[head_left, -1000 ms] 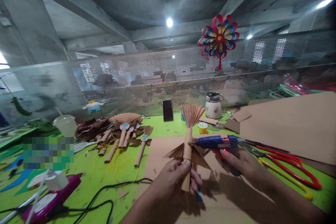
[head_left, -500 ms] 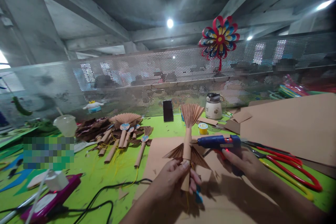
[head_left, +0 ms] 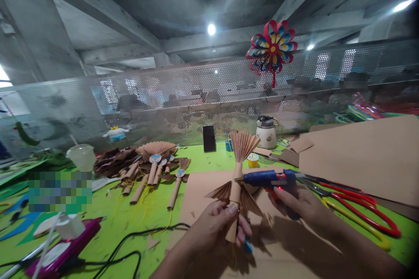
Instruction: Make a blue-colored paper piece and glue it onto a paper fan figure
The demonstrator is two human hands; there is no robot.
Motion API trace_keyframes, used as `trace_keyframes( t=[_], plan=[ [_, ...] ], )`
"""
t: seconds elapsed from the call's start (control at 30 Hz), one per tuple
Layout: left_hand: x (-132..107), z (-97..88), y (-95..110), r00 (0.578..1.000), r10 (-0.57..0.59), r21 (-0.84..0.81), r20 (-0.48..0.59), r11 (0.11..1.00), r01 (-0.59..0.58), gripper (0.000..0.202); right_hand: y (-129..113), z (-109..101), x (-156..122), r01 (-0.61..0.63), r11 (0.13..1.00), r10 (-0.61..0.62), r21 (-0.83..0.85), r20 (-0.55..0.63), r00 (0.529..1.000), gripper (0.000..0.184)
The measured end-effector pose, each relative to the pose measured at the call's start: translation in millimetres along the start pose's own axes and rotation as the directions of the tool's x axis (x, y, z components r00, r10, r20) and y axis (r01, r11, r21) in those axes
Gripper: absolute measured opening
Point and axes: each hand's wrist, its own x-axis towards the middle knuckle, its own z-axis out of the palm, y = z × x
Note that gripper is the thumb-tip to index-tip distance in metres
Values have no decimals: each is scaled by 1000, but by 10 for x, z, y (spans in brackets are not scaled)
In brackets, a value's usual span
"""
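My left hand (head_left: 216, 226) is closed round the lower part of a brown paper bird (head_left: 236, 183): a rolled tube with two pleated wings at its sides and a pleated fan tail on top. I hold it upright, tilted slightly to the right. My right hand (head_left: 299, 202) grips a blue hot glue gun (head_left: 268, 178) with a red trigger. Its nozzle points left and touches the tube just above the wings.
Brown cardboard sheets (head_left: 360, 157) lie under and right of my hands. Red and yellow scissors (head_left: 356, 205) lie at right. Several finished paper birds (head_left: 153, 170) are piled at left, with a plastic cup (head_left: 81, 156), black cables (head_left: 131, 248), a phone (head_left: 208, 138), a white jug (head_left: 266, 131) and a mesh screen behind.
The paper bird has tilted a little to the right, and the glue gun has shifted slightly left so its nozzle meets the tube.
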Motion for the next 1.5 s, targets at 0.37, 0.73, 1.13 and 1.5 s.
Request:
trace_keyframes(
  t=[0.37, 0.73, 1.13, 1.5],
  plan=[
    [-39, 24, 40, 998, -12, -51, -60, 999, 9, 42, 90, 10, 0, -27, 998, 29, -62, 35, 999, 48],
    [-34, 75, 52, 994, 25, 1, -107, 1000, -25, 45, 44, -54, -16, 46, 971, -60, -234, -55, 997, 43],
    [15, -45, -36, 997, 3, 116, -71, 993, 5, 55, -33, 67, 1, 131, 948, -174, -292, -126, 977, 30],
    [-57, 85, -56, 980, -8, -95, -198, 995, -11, 46, 19, 32, -7, 123, 948, -161, -293, -108, 981, 27]
  ],
)
